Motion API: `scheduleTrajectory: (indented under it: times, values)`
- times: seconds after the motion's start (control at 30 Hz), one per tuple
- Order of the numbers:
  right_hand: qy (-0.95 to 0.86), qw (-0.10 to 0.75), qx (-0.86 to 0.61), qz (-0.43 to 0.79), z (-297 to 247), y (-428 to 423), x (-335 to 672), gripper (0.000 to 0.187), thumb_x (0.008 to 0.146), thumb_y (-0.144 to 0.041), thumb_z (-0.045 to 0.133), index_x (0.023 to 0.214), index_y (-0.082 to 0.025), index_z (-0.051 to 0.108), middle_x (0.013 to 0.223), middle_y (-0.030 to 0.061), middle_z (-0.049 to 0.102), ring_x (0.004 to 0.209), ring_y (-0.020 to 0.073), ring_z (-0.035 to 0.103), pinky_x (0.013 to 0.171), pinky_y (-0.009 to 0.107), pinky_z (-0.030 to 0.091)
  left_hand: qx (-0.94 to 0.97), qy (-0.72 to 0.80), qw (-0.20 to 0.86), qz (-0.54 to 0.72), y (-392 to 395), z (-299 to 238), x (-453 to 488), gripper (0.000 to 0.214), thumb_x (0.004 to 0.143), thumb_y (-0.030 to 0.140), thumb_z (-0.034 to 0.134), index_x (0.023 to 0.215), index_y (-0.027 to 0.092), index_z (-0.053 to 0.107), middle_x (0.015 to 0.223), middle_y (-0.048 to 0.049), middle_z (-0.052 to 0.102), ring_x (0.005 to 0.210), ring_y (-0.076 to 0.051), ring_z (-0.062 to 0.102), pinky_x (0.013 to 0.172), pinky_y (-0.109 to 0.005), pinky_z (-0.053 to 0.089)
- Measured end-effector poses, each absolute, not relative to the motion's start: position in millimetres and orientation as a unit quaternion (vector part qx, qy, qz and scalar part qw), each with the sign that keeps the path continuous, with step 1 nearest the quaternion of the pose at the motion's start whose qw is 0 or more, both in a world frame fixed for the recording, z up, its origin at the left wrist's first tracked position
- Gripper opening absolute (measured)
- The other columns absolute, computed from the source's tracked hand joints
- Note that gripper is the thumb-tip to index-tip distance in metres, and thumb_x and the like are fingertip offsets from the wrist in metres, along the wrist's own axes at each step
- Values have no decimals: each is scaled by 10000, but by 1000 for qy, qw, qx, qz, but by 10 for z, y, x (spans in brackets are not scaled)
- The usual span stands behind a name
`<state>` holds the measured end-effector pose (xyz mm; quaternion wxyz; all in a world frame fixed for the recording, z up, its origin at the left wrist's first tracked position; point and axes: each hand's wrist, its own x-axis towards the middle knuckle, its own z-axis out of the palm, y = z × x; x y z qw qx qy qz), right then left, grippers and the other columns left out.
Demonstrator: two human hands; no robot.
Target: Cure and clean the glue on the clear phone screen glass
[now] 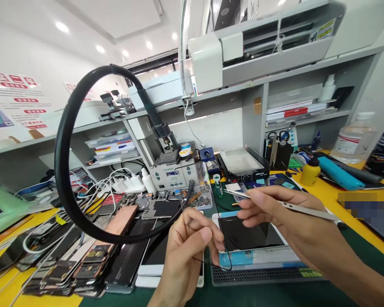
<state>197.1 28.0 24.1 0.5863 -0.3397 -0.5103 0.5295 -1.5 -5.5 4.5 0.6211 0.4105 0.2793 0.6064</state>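
My left hand (193, 243) is closed, thumb against fingers, on a thin clear panel with a narrow black edge (230, 259). The panel stands tilted, and much of its outline is hard to make out against the bench. In my right hand (275, 209) is a pair of metal tweezers (307, 210), pinched between thumb and fingers. Their tips point left, close to the panel's upper right side; whether they touch it I cannot tell. Below both hands a white-framed black screen (252, 233) lies on a blue-and-white box above a dark perforated mat (262, 276).
Stacked phone parts (96, 256) fill the left of the bench. A black hose (62, 170) loops up from a grey soldering station (173, 177). At right stand a yellow bottle (310, 172), a turquoise object (341, 172) and a clear jug (352, 138). Shelves (254, 111) rise behind.
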Motion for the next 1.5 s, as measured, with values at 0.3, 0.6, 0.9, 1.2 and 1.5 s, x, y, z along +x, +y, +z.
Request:
scheduleTrajectory:
  times: [0.3,0.6,0.9,1.2,1.5]
  values:
    - [-603,564,-416,382,273,146,1957,281,820,-496,776,969,-261,817,869,53,813,781,242,777,682,294,627,463,306,580,596,-42,-35,51,174,807,228,789,822,164,628,723,-48,727,627,-154,635,517,-230,499]
    - [-671,507,-375,391,180,162,1974,217,867,-450,741,980,-275,803,999,34,807,885,244,749,708,286,589,495,336,574,559,-78,-68,122,214,798,300,819,808,166,652,751,-66,756,650,-162,654,556,-244,506]
    - [-646,501,-367,443,238,196,2014,218,864,-437,743,821,-232,802,792,32,779,728,194,705,627,253,536,508,345,573,543,-85,-73,120,191,805,298,812,867,151,708,827,-97,776,662,-155,662,572,-236,513]
    - [-568,537,-341,523,233,268,1963,251,798,-439,816,837,-192,809,808,69,807,719,181,753,674,255,609,496,327,578,559,-79,-23,68,148,830,273,766,902,146,742,865,-114,773,671,-184,661,557,-270,525]
    - [-506,558,-290,591,214,308,2014,208,798,-418,827,834,-214,810,815,77,808,808,221,772,692,272,634,478,343,531,610,-60,-37,84,157,824,310,774,843,154,763,791,-76,756,654,-168,655,578,-264,541]
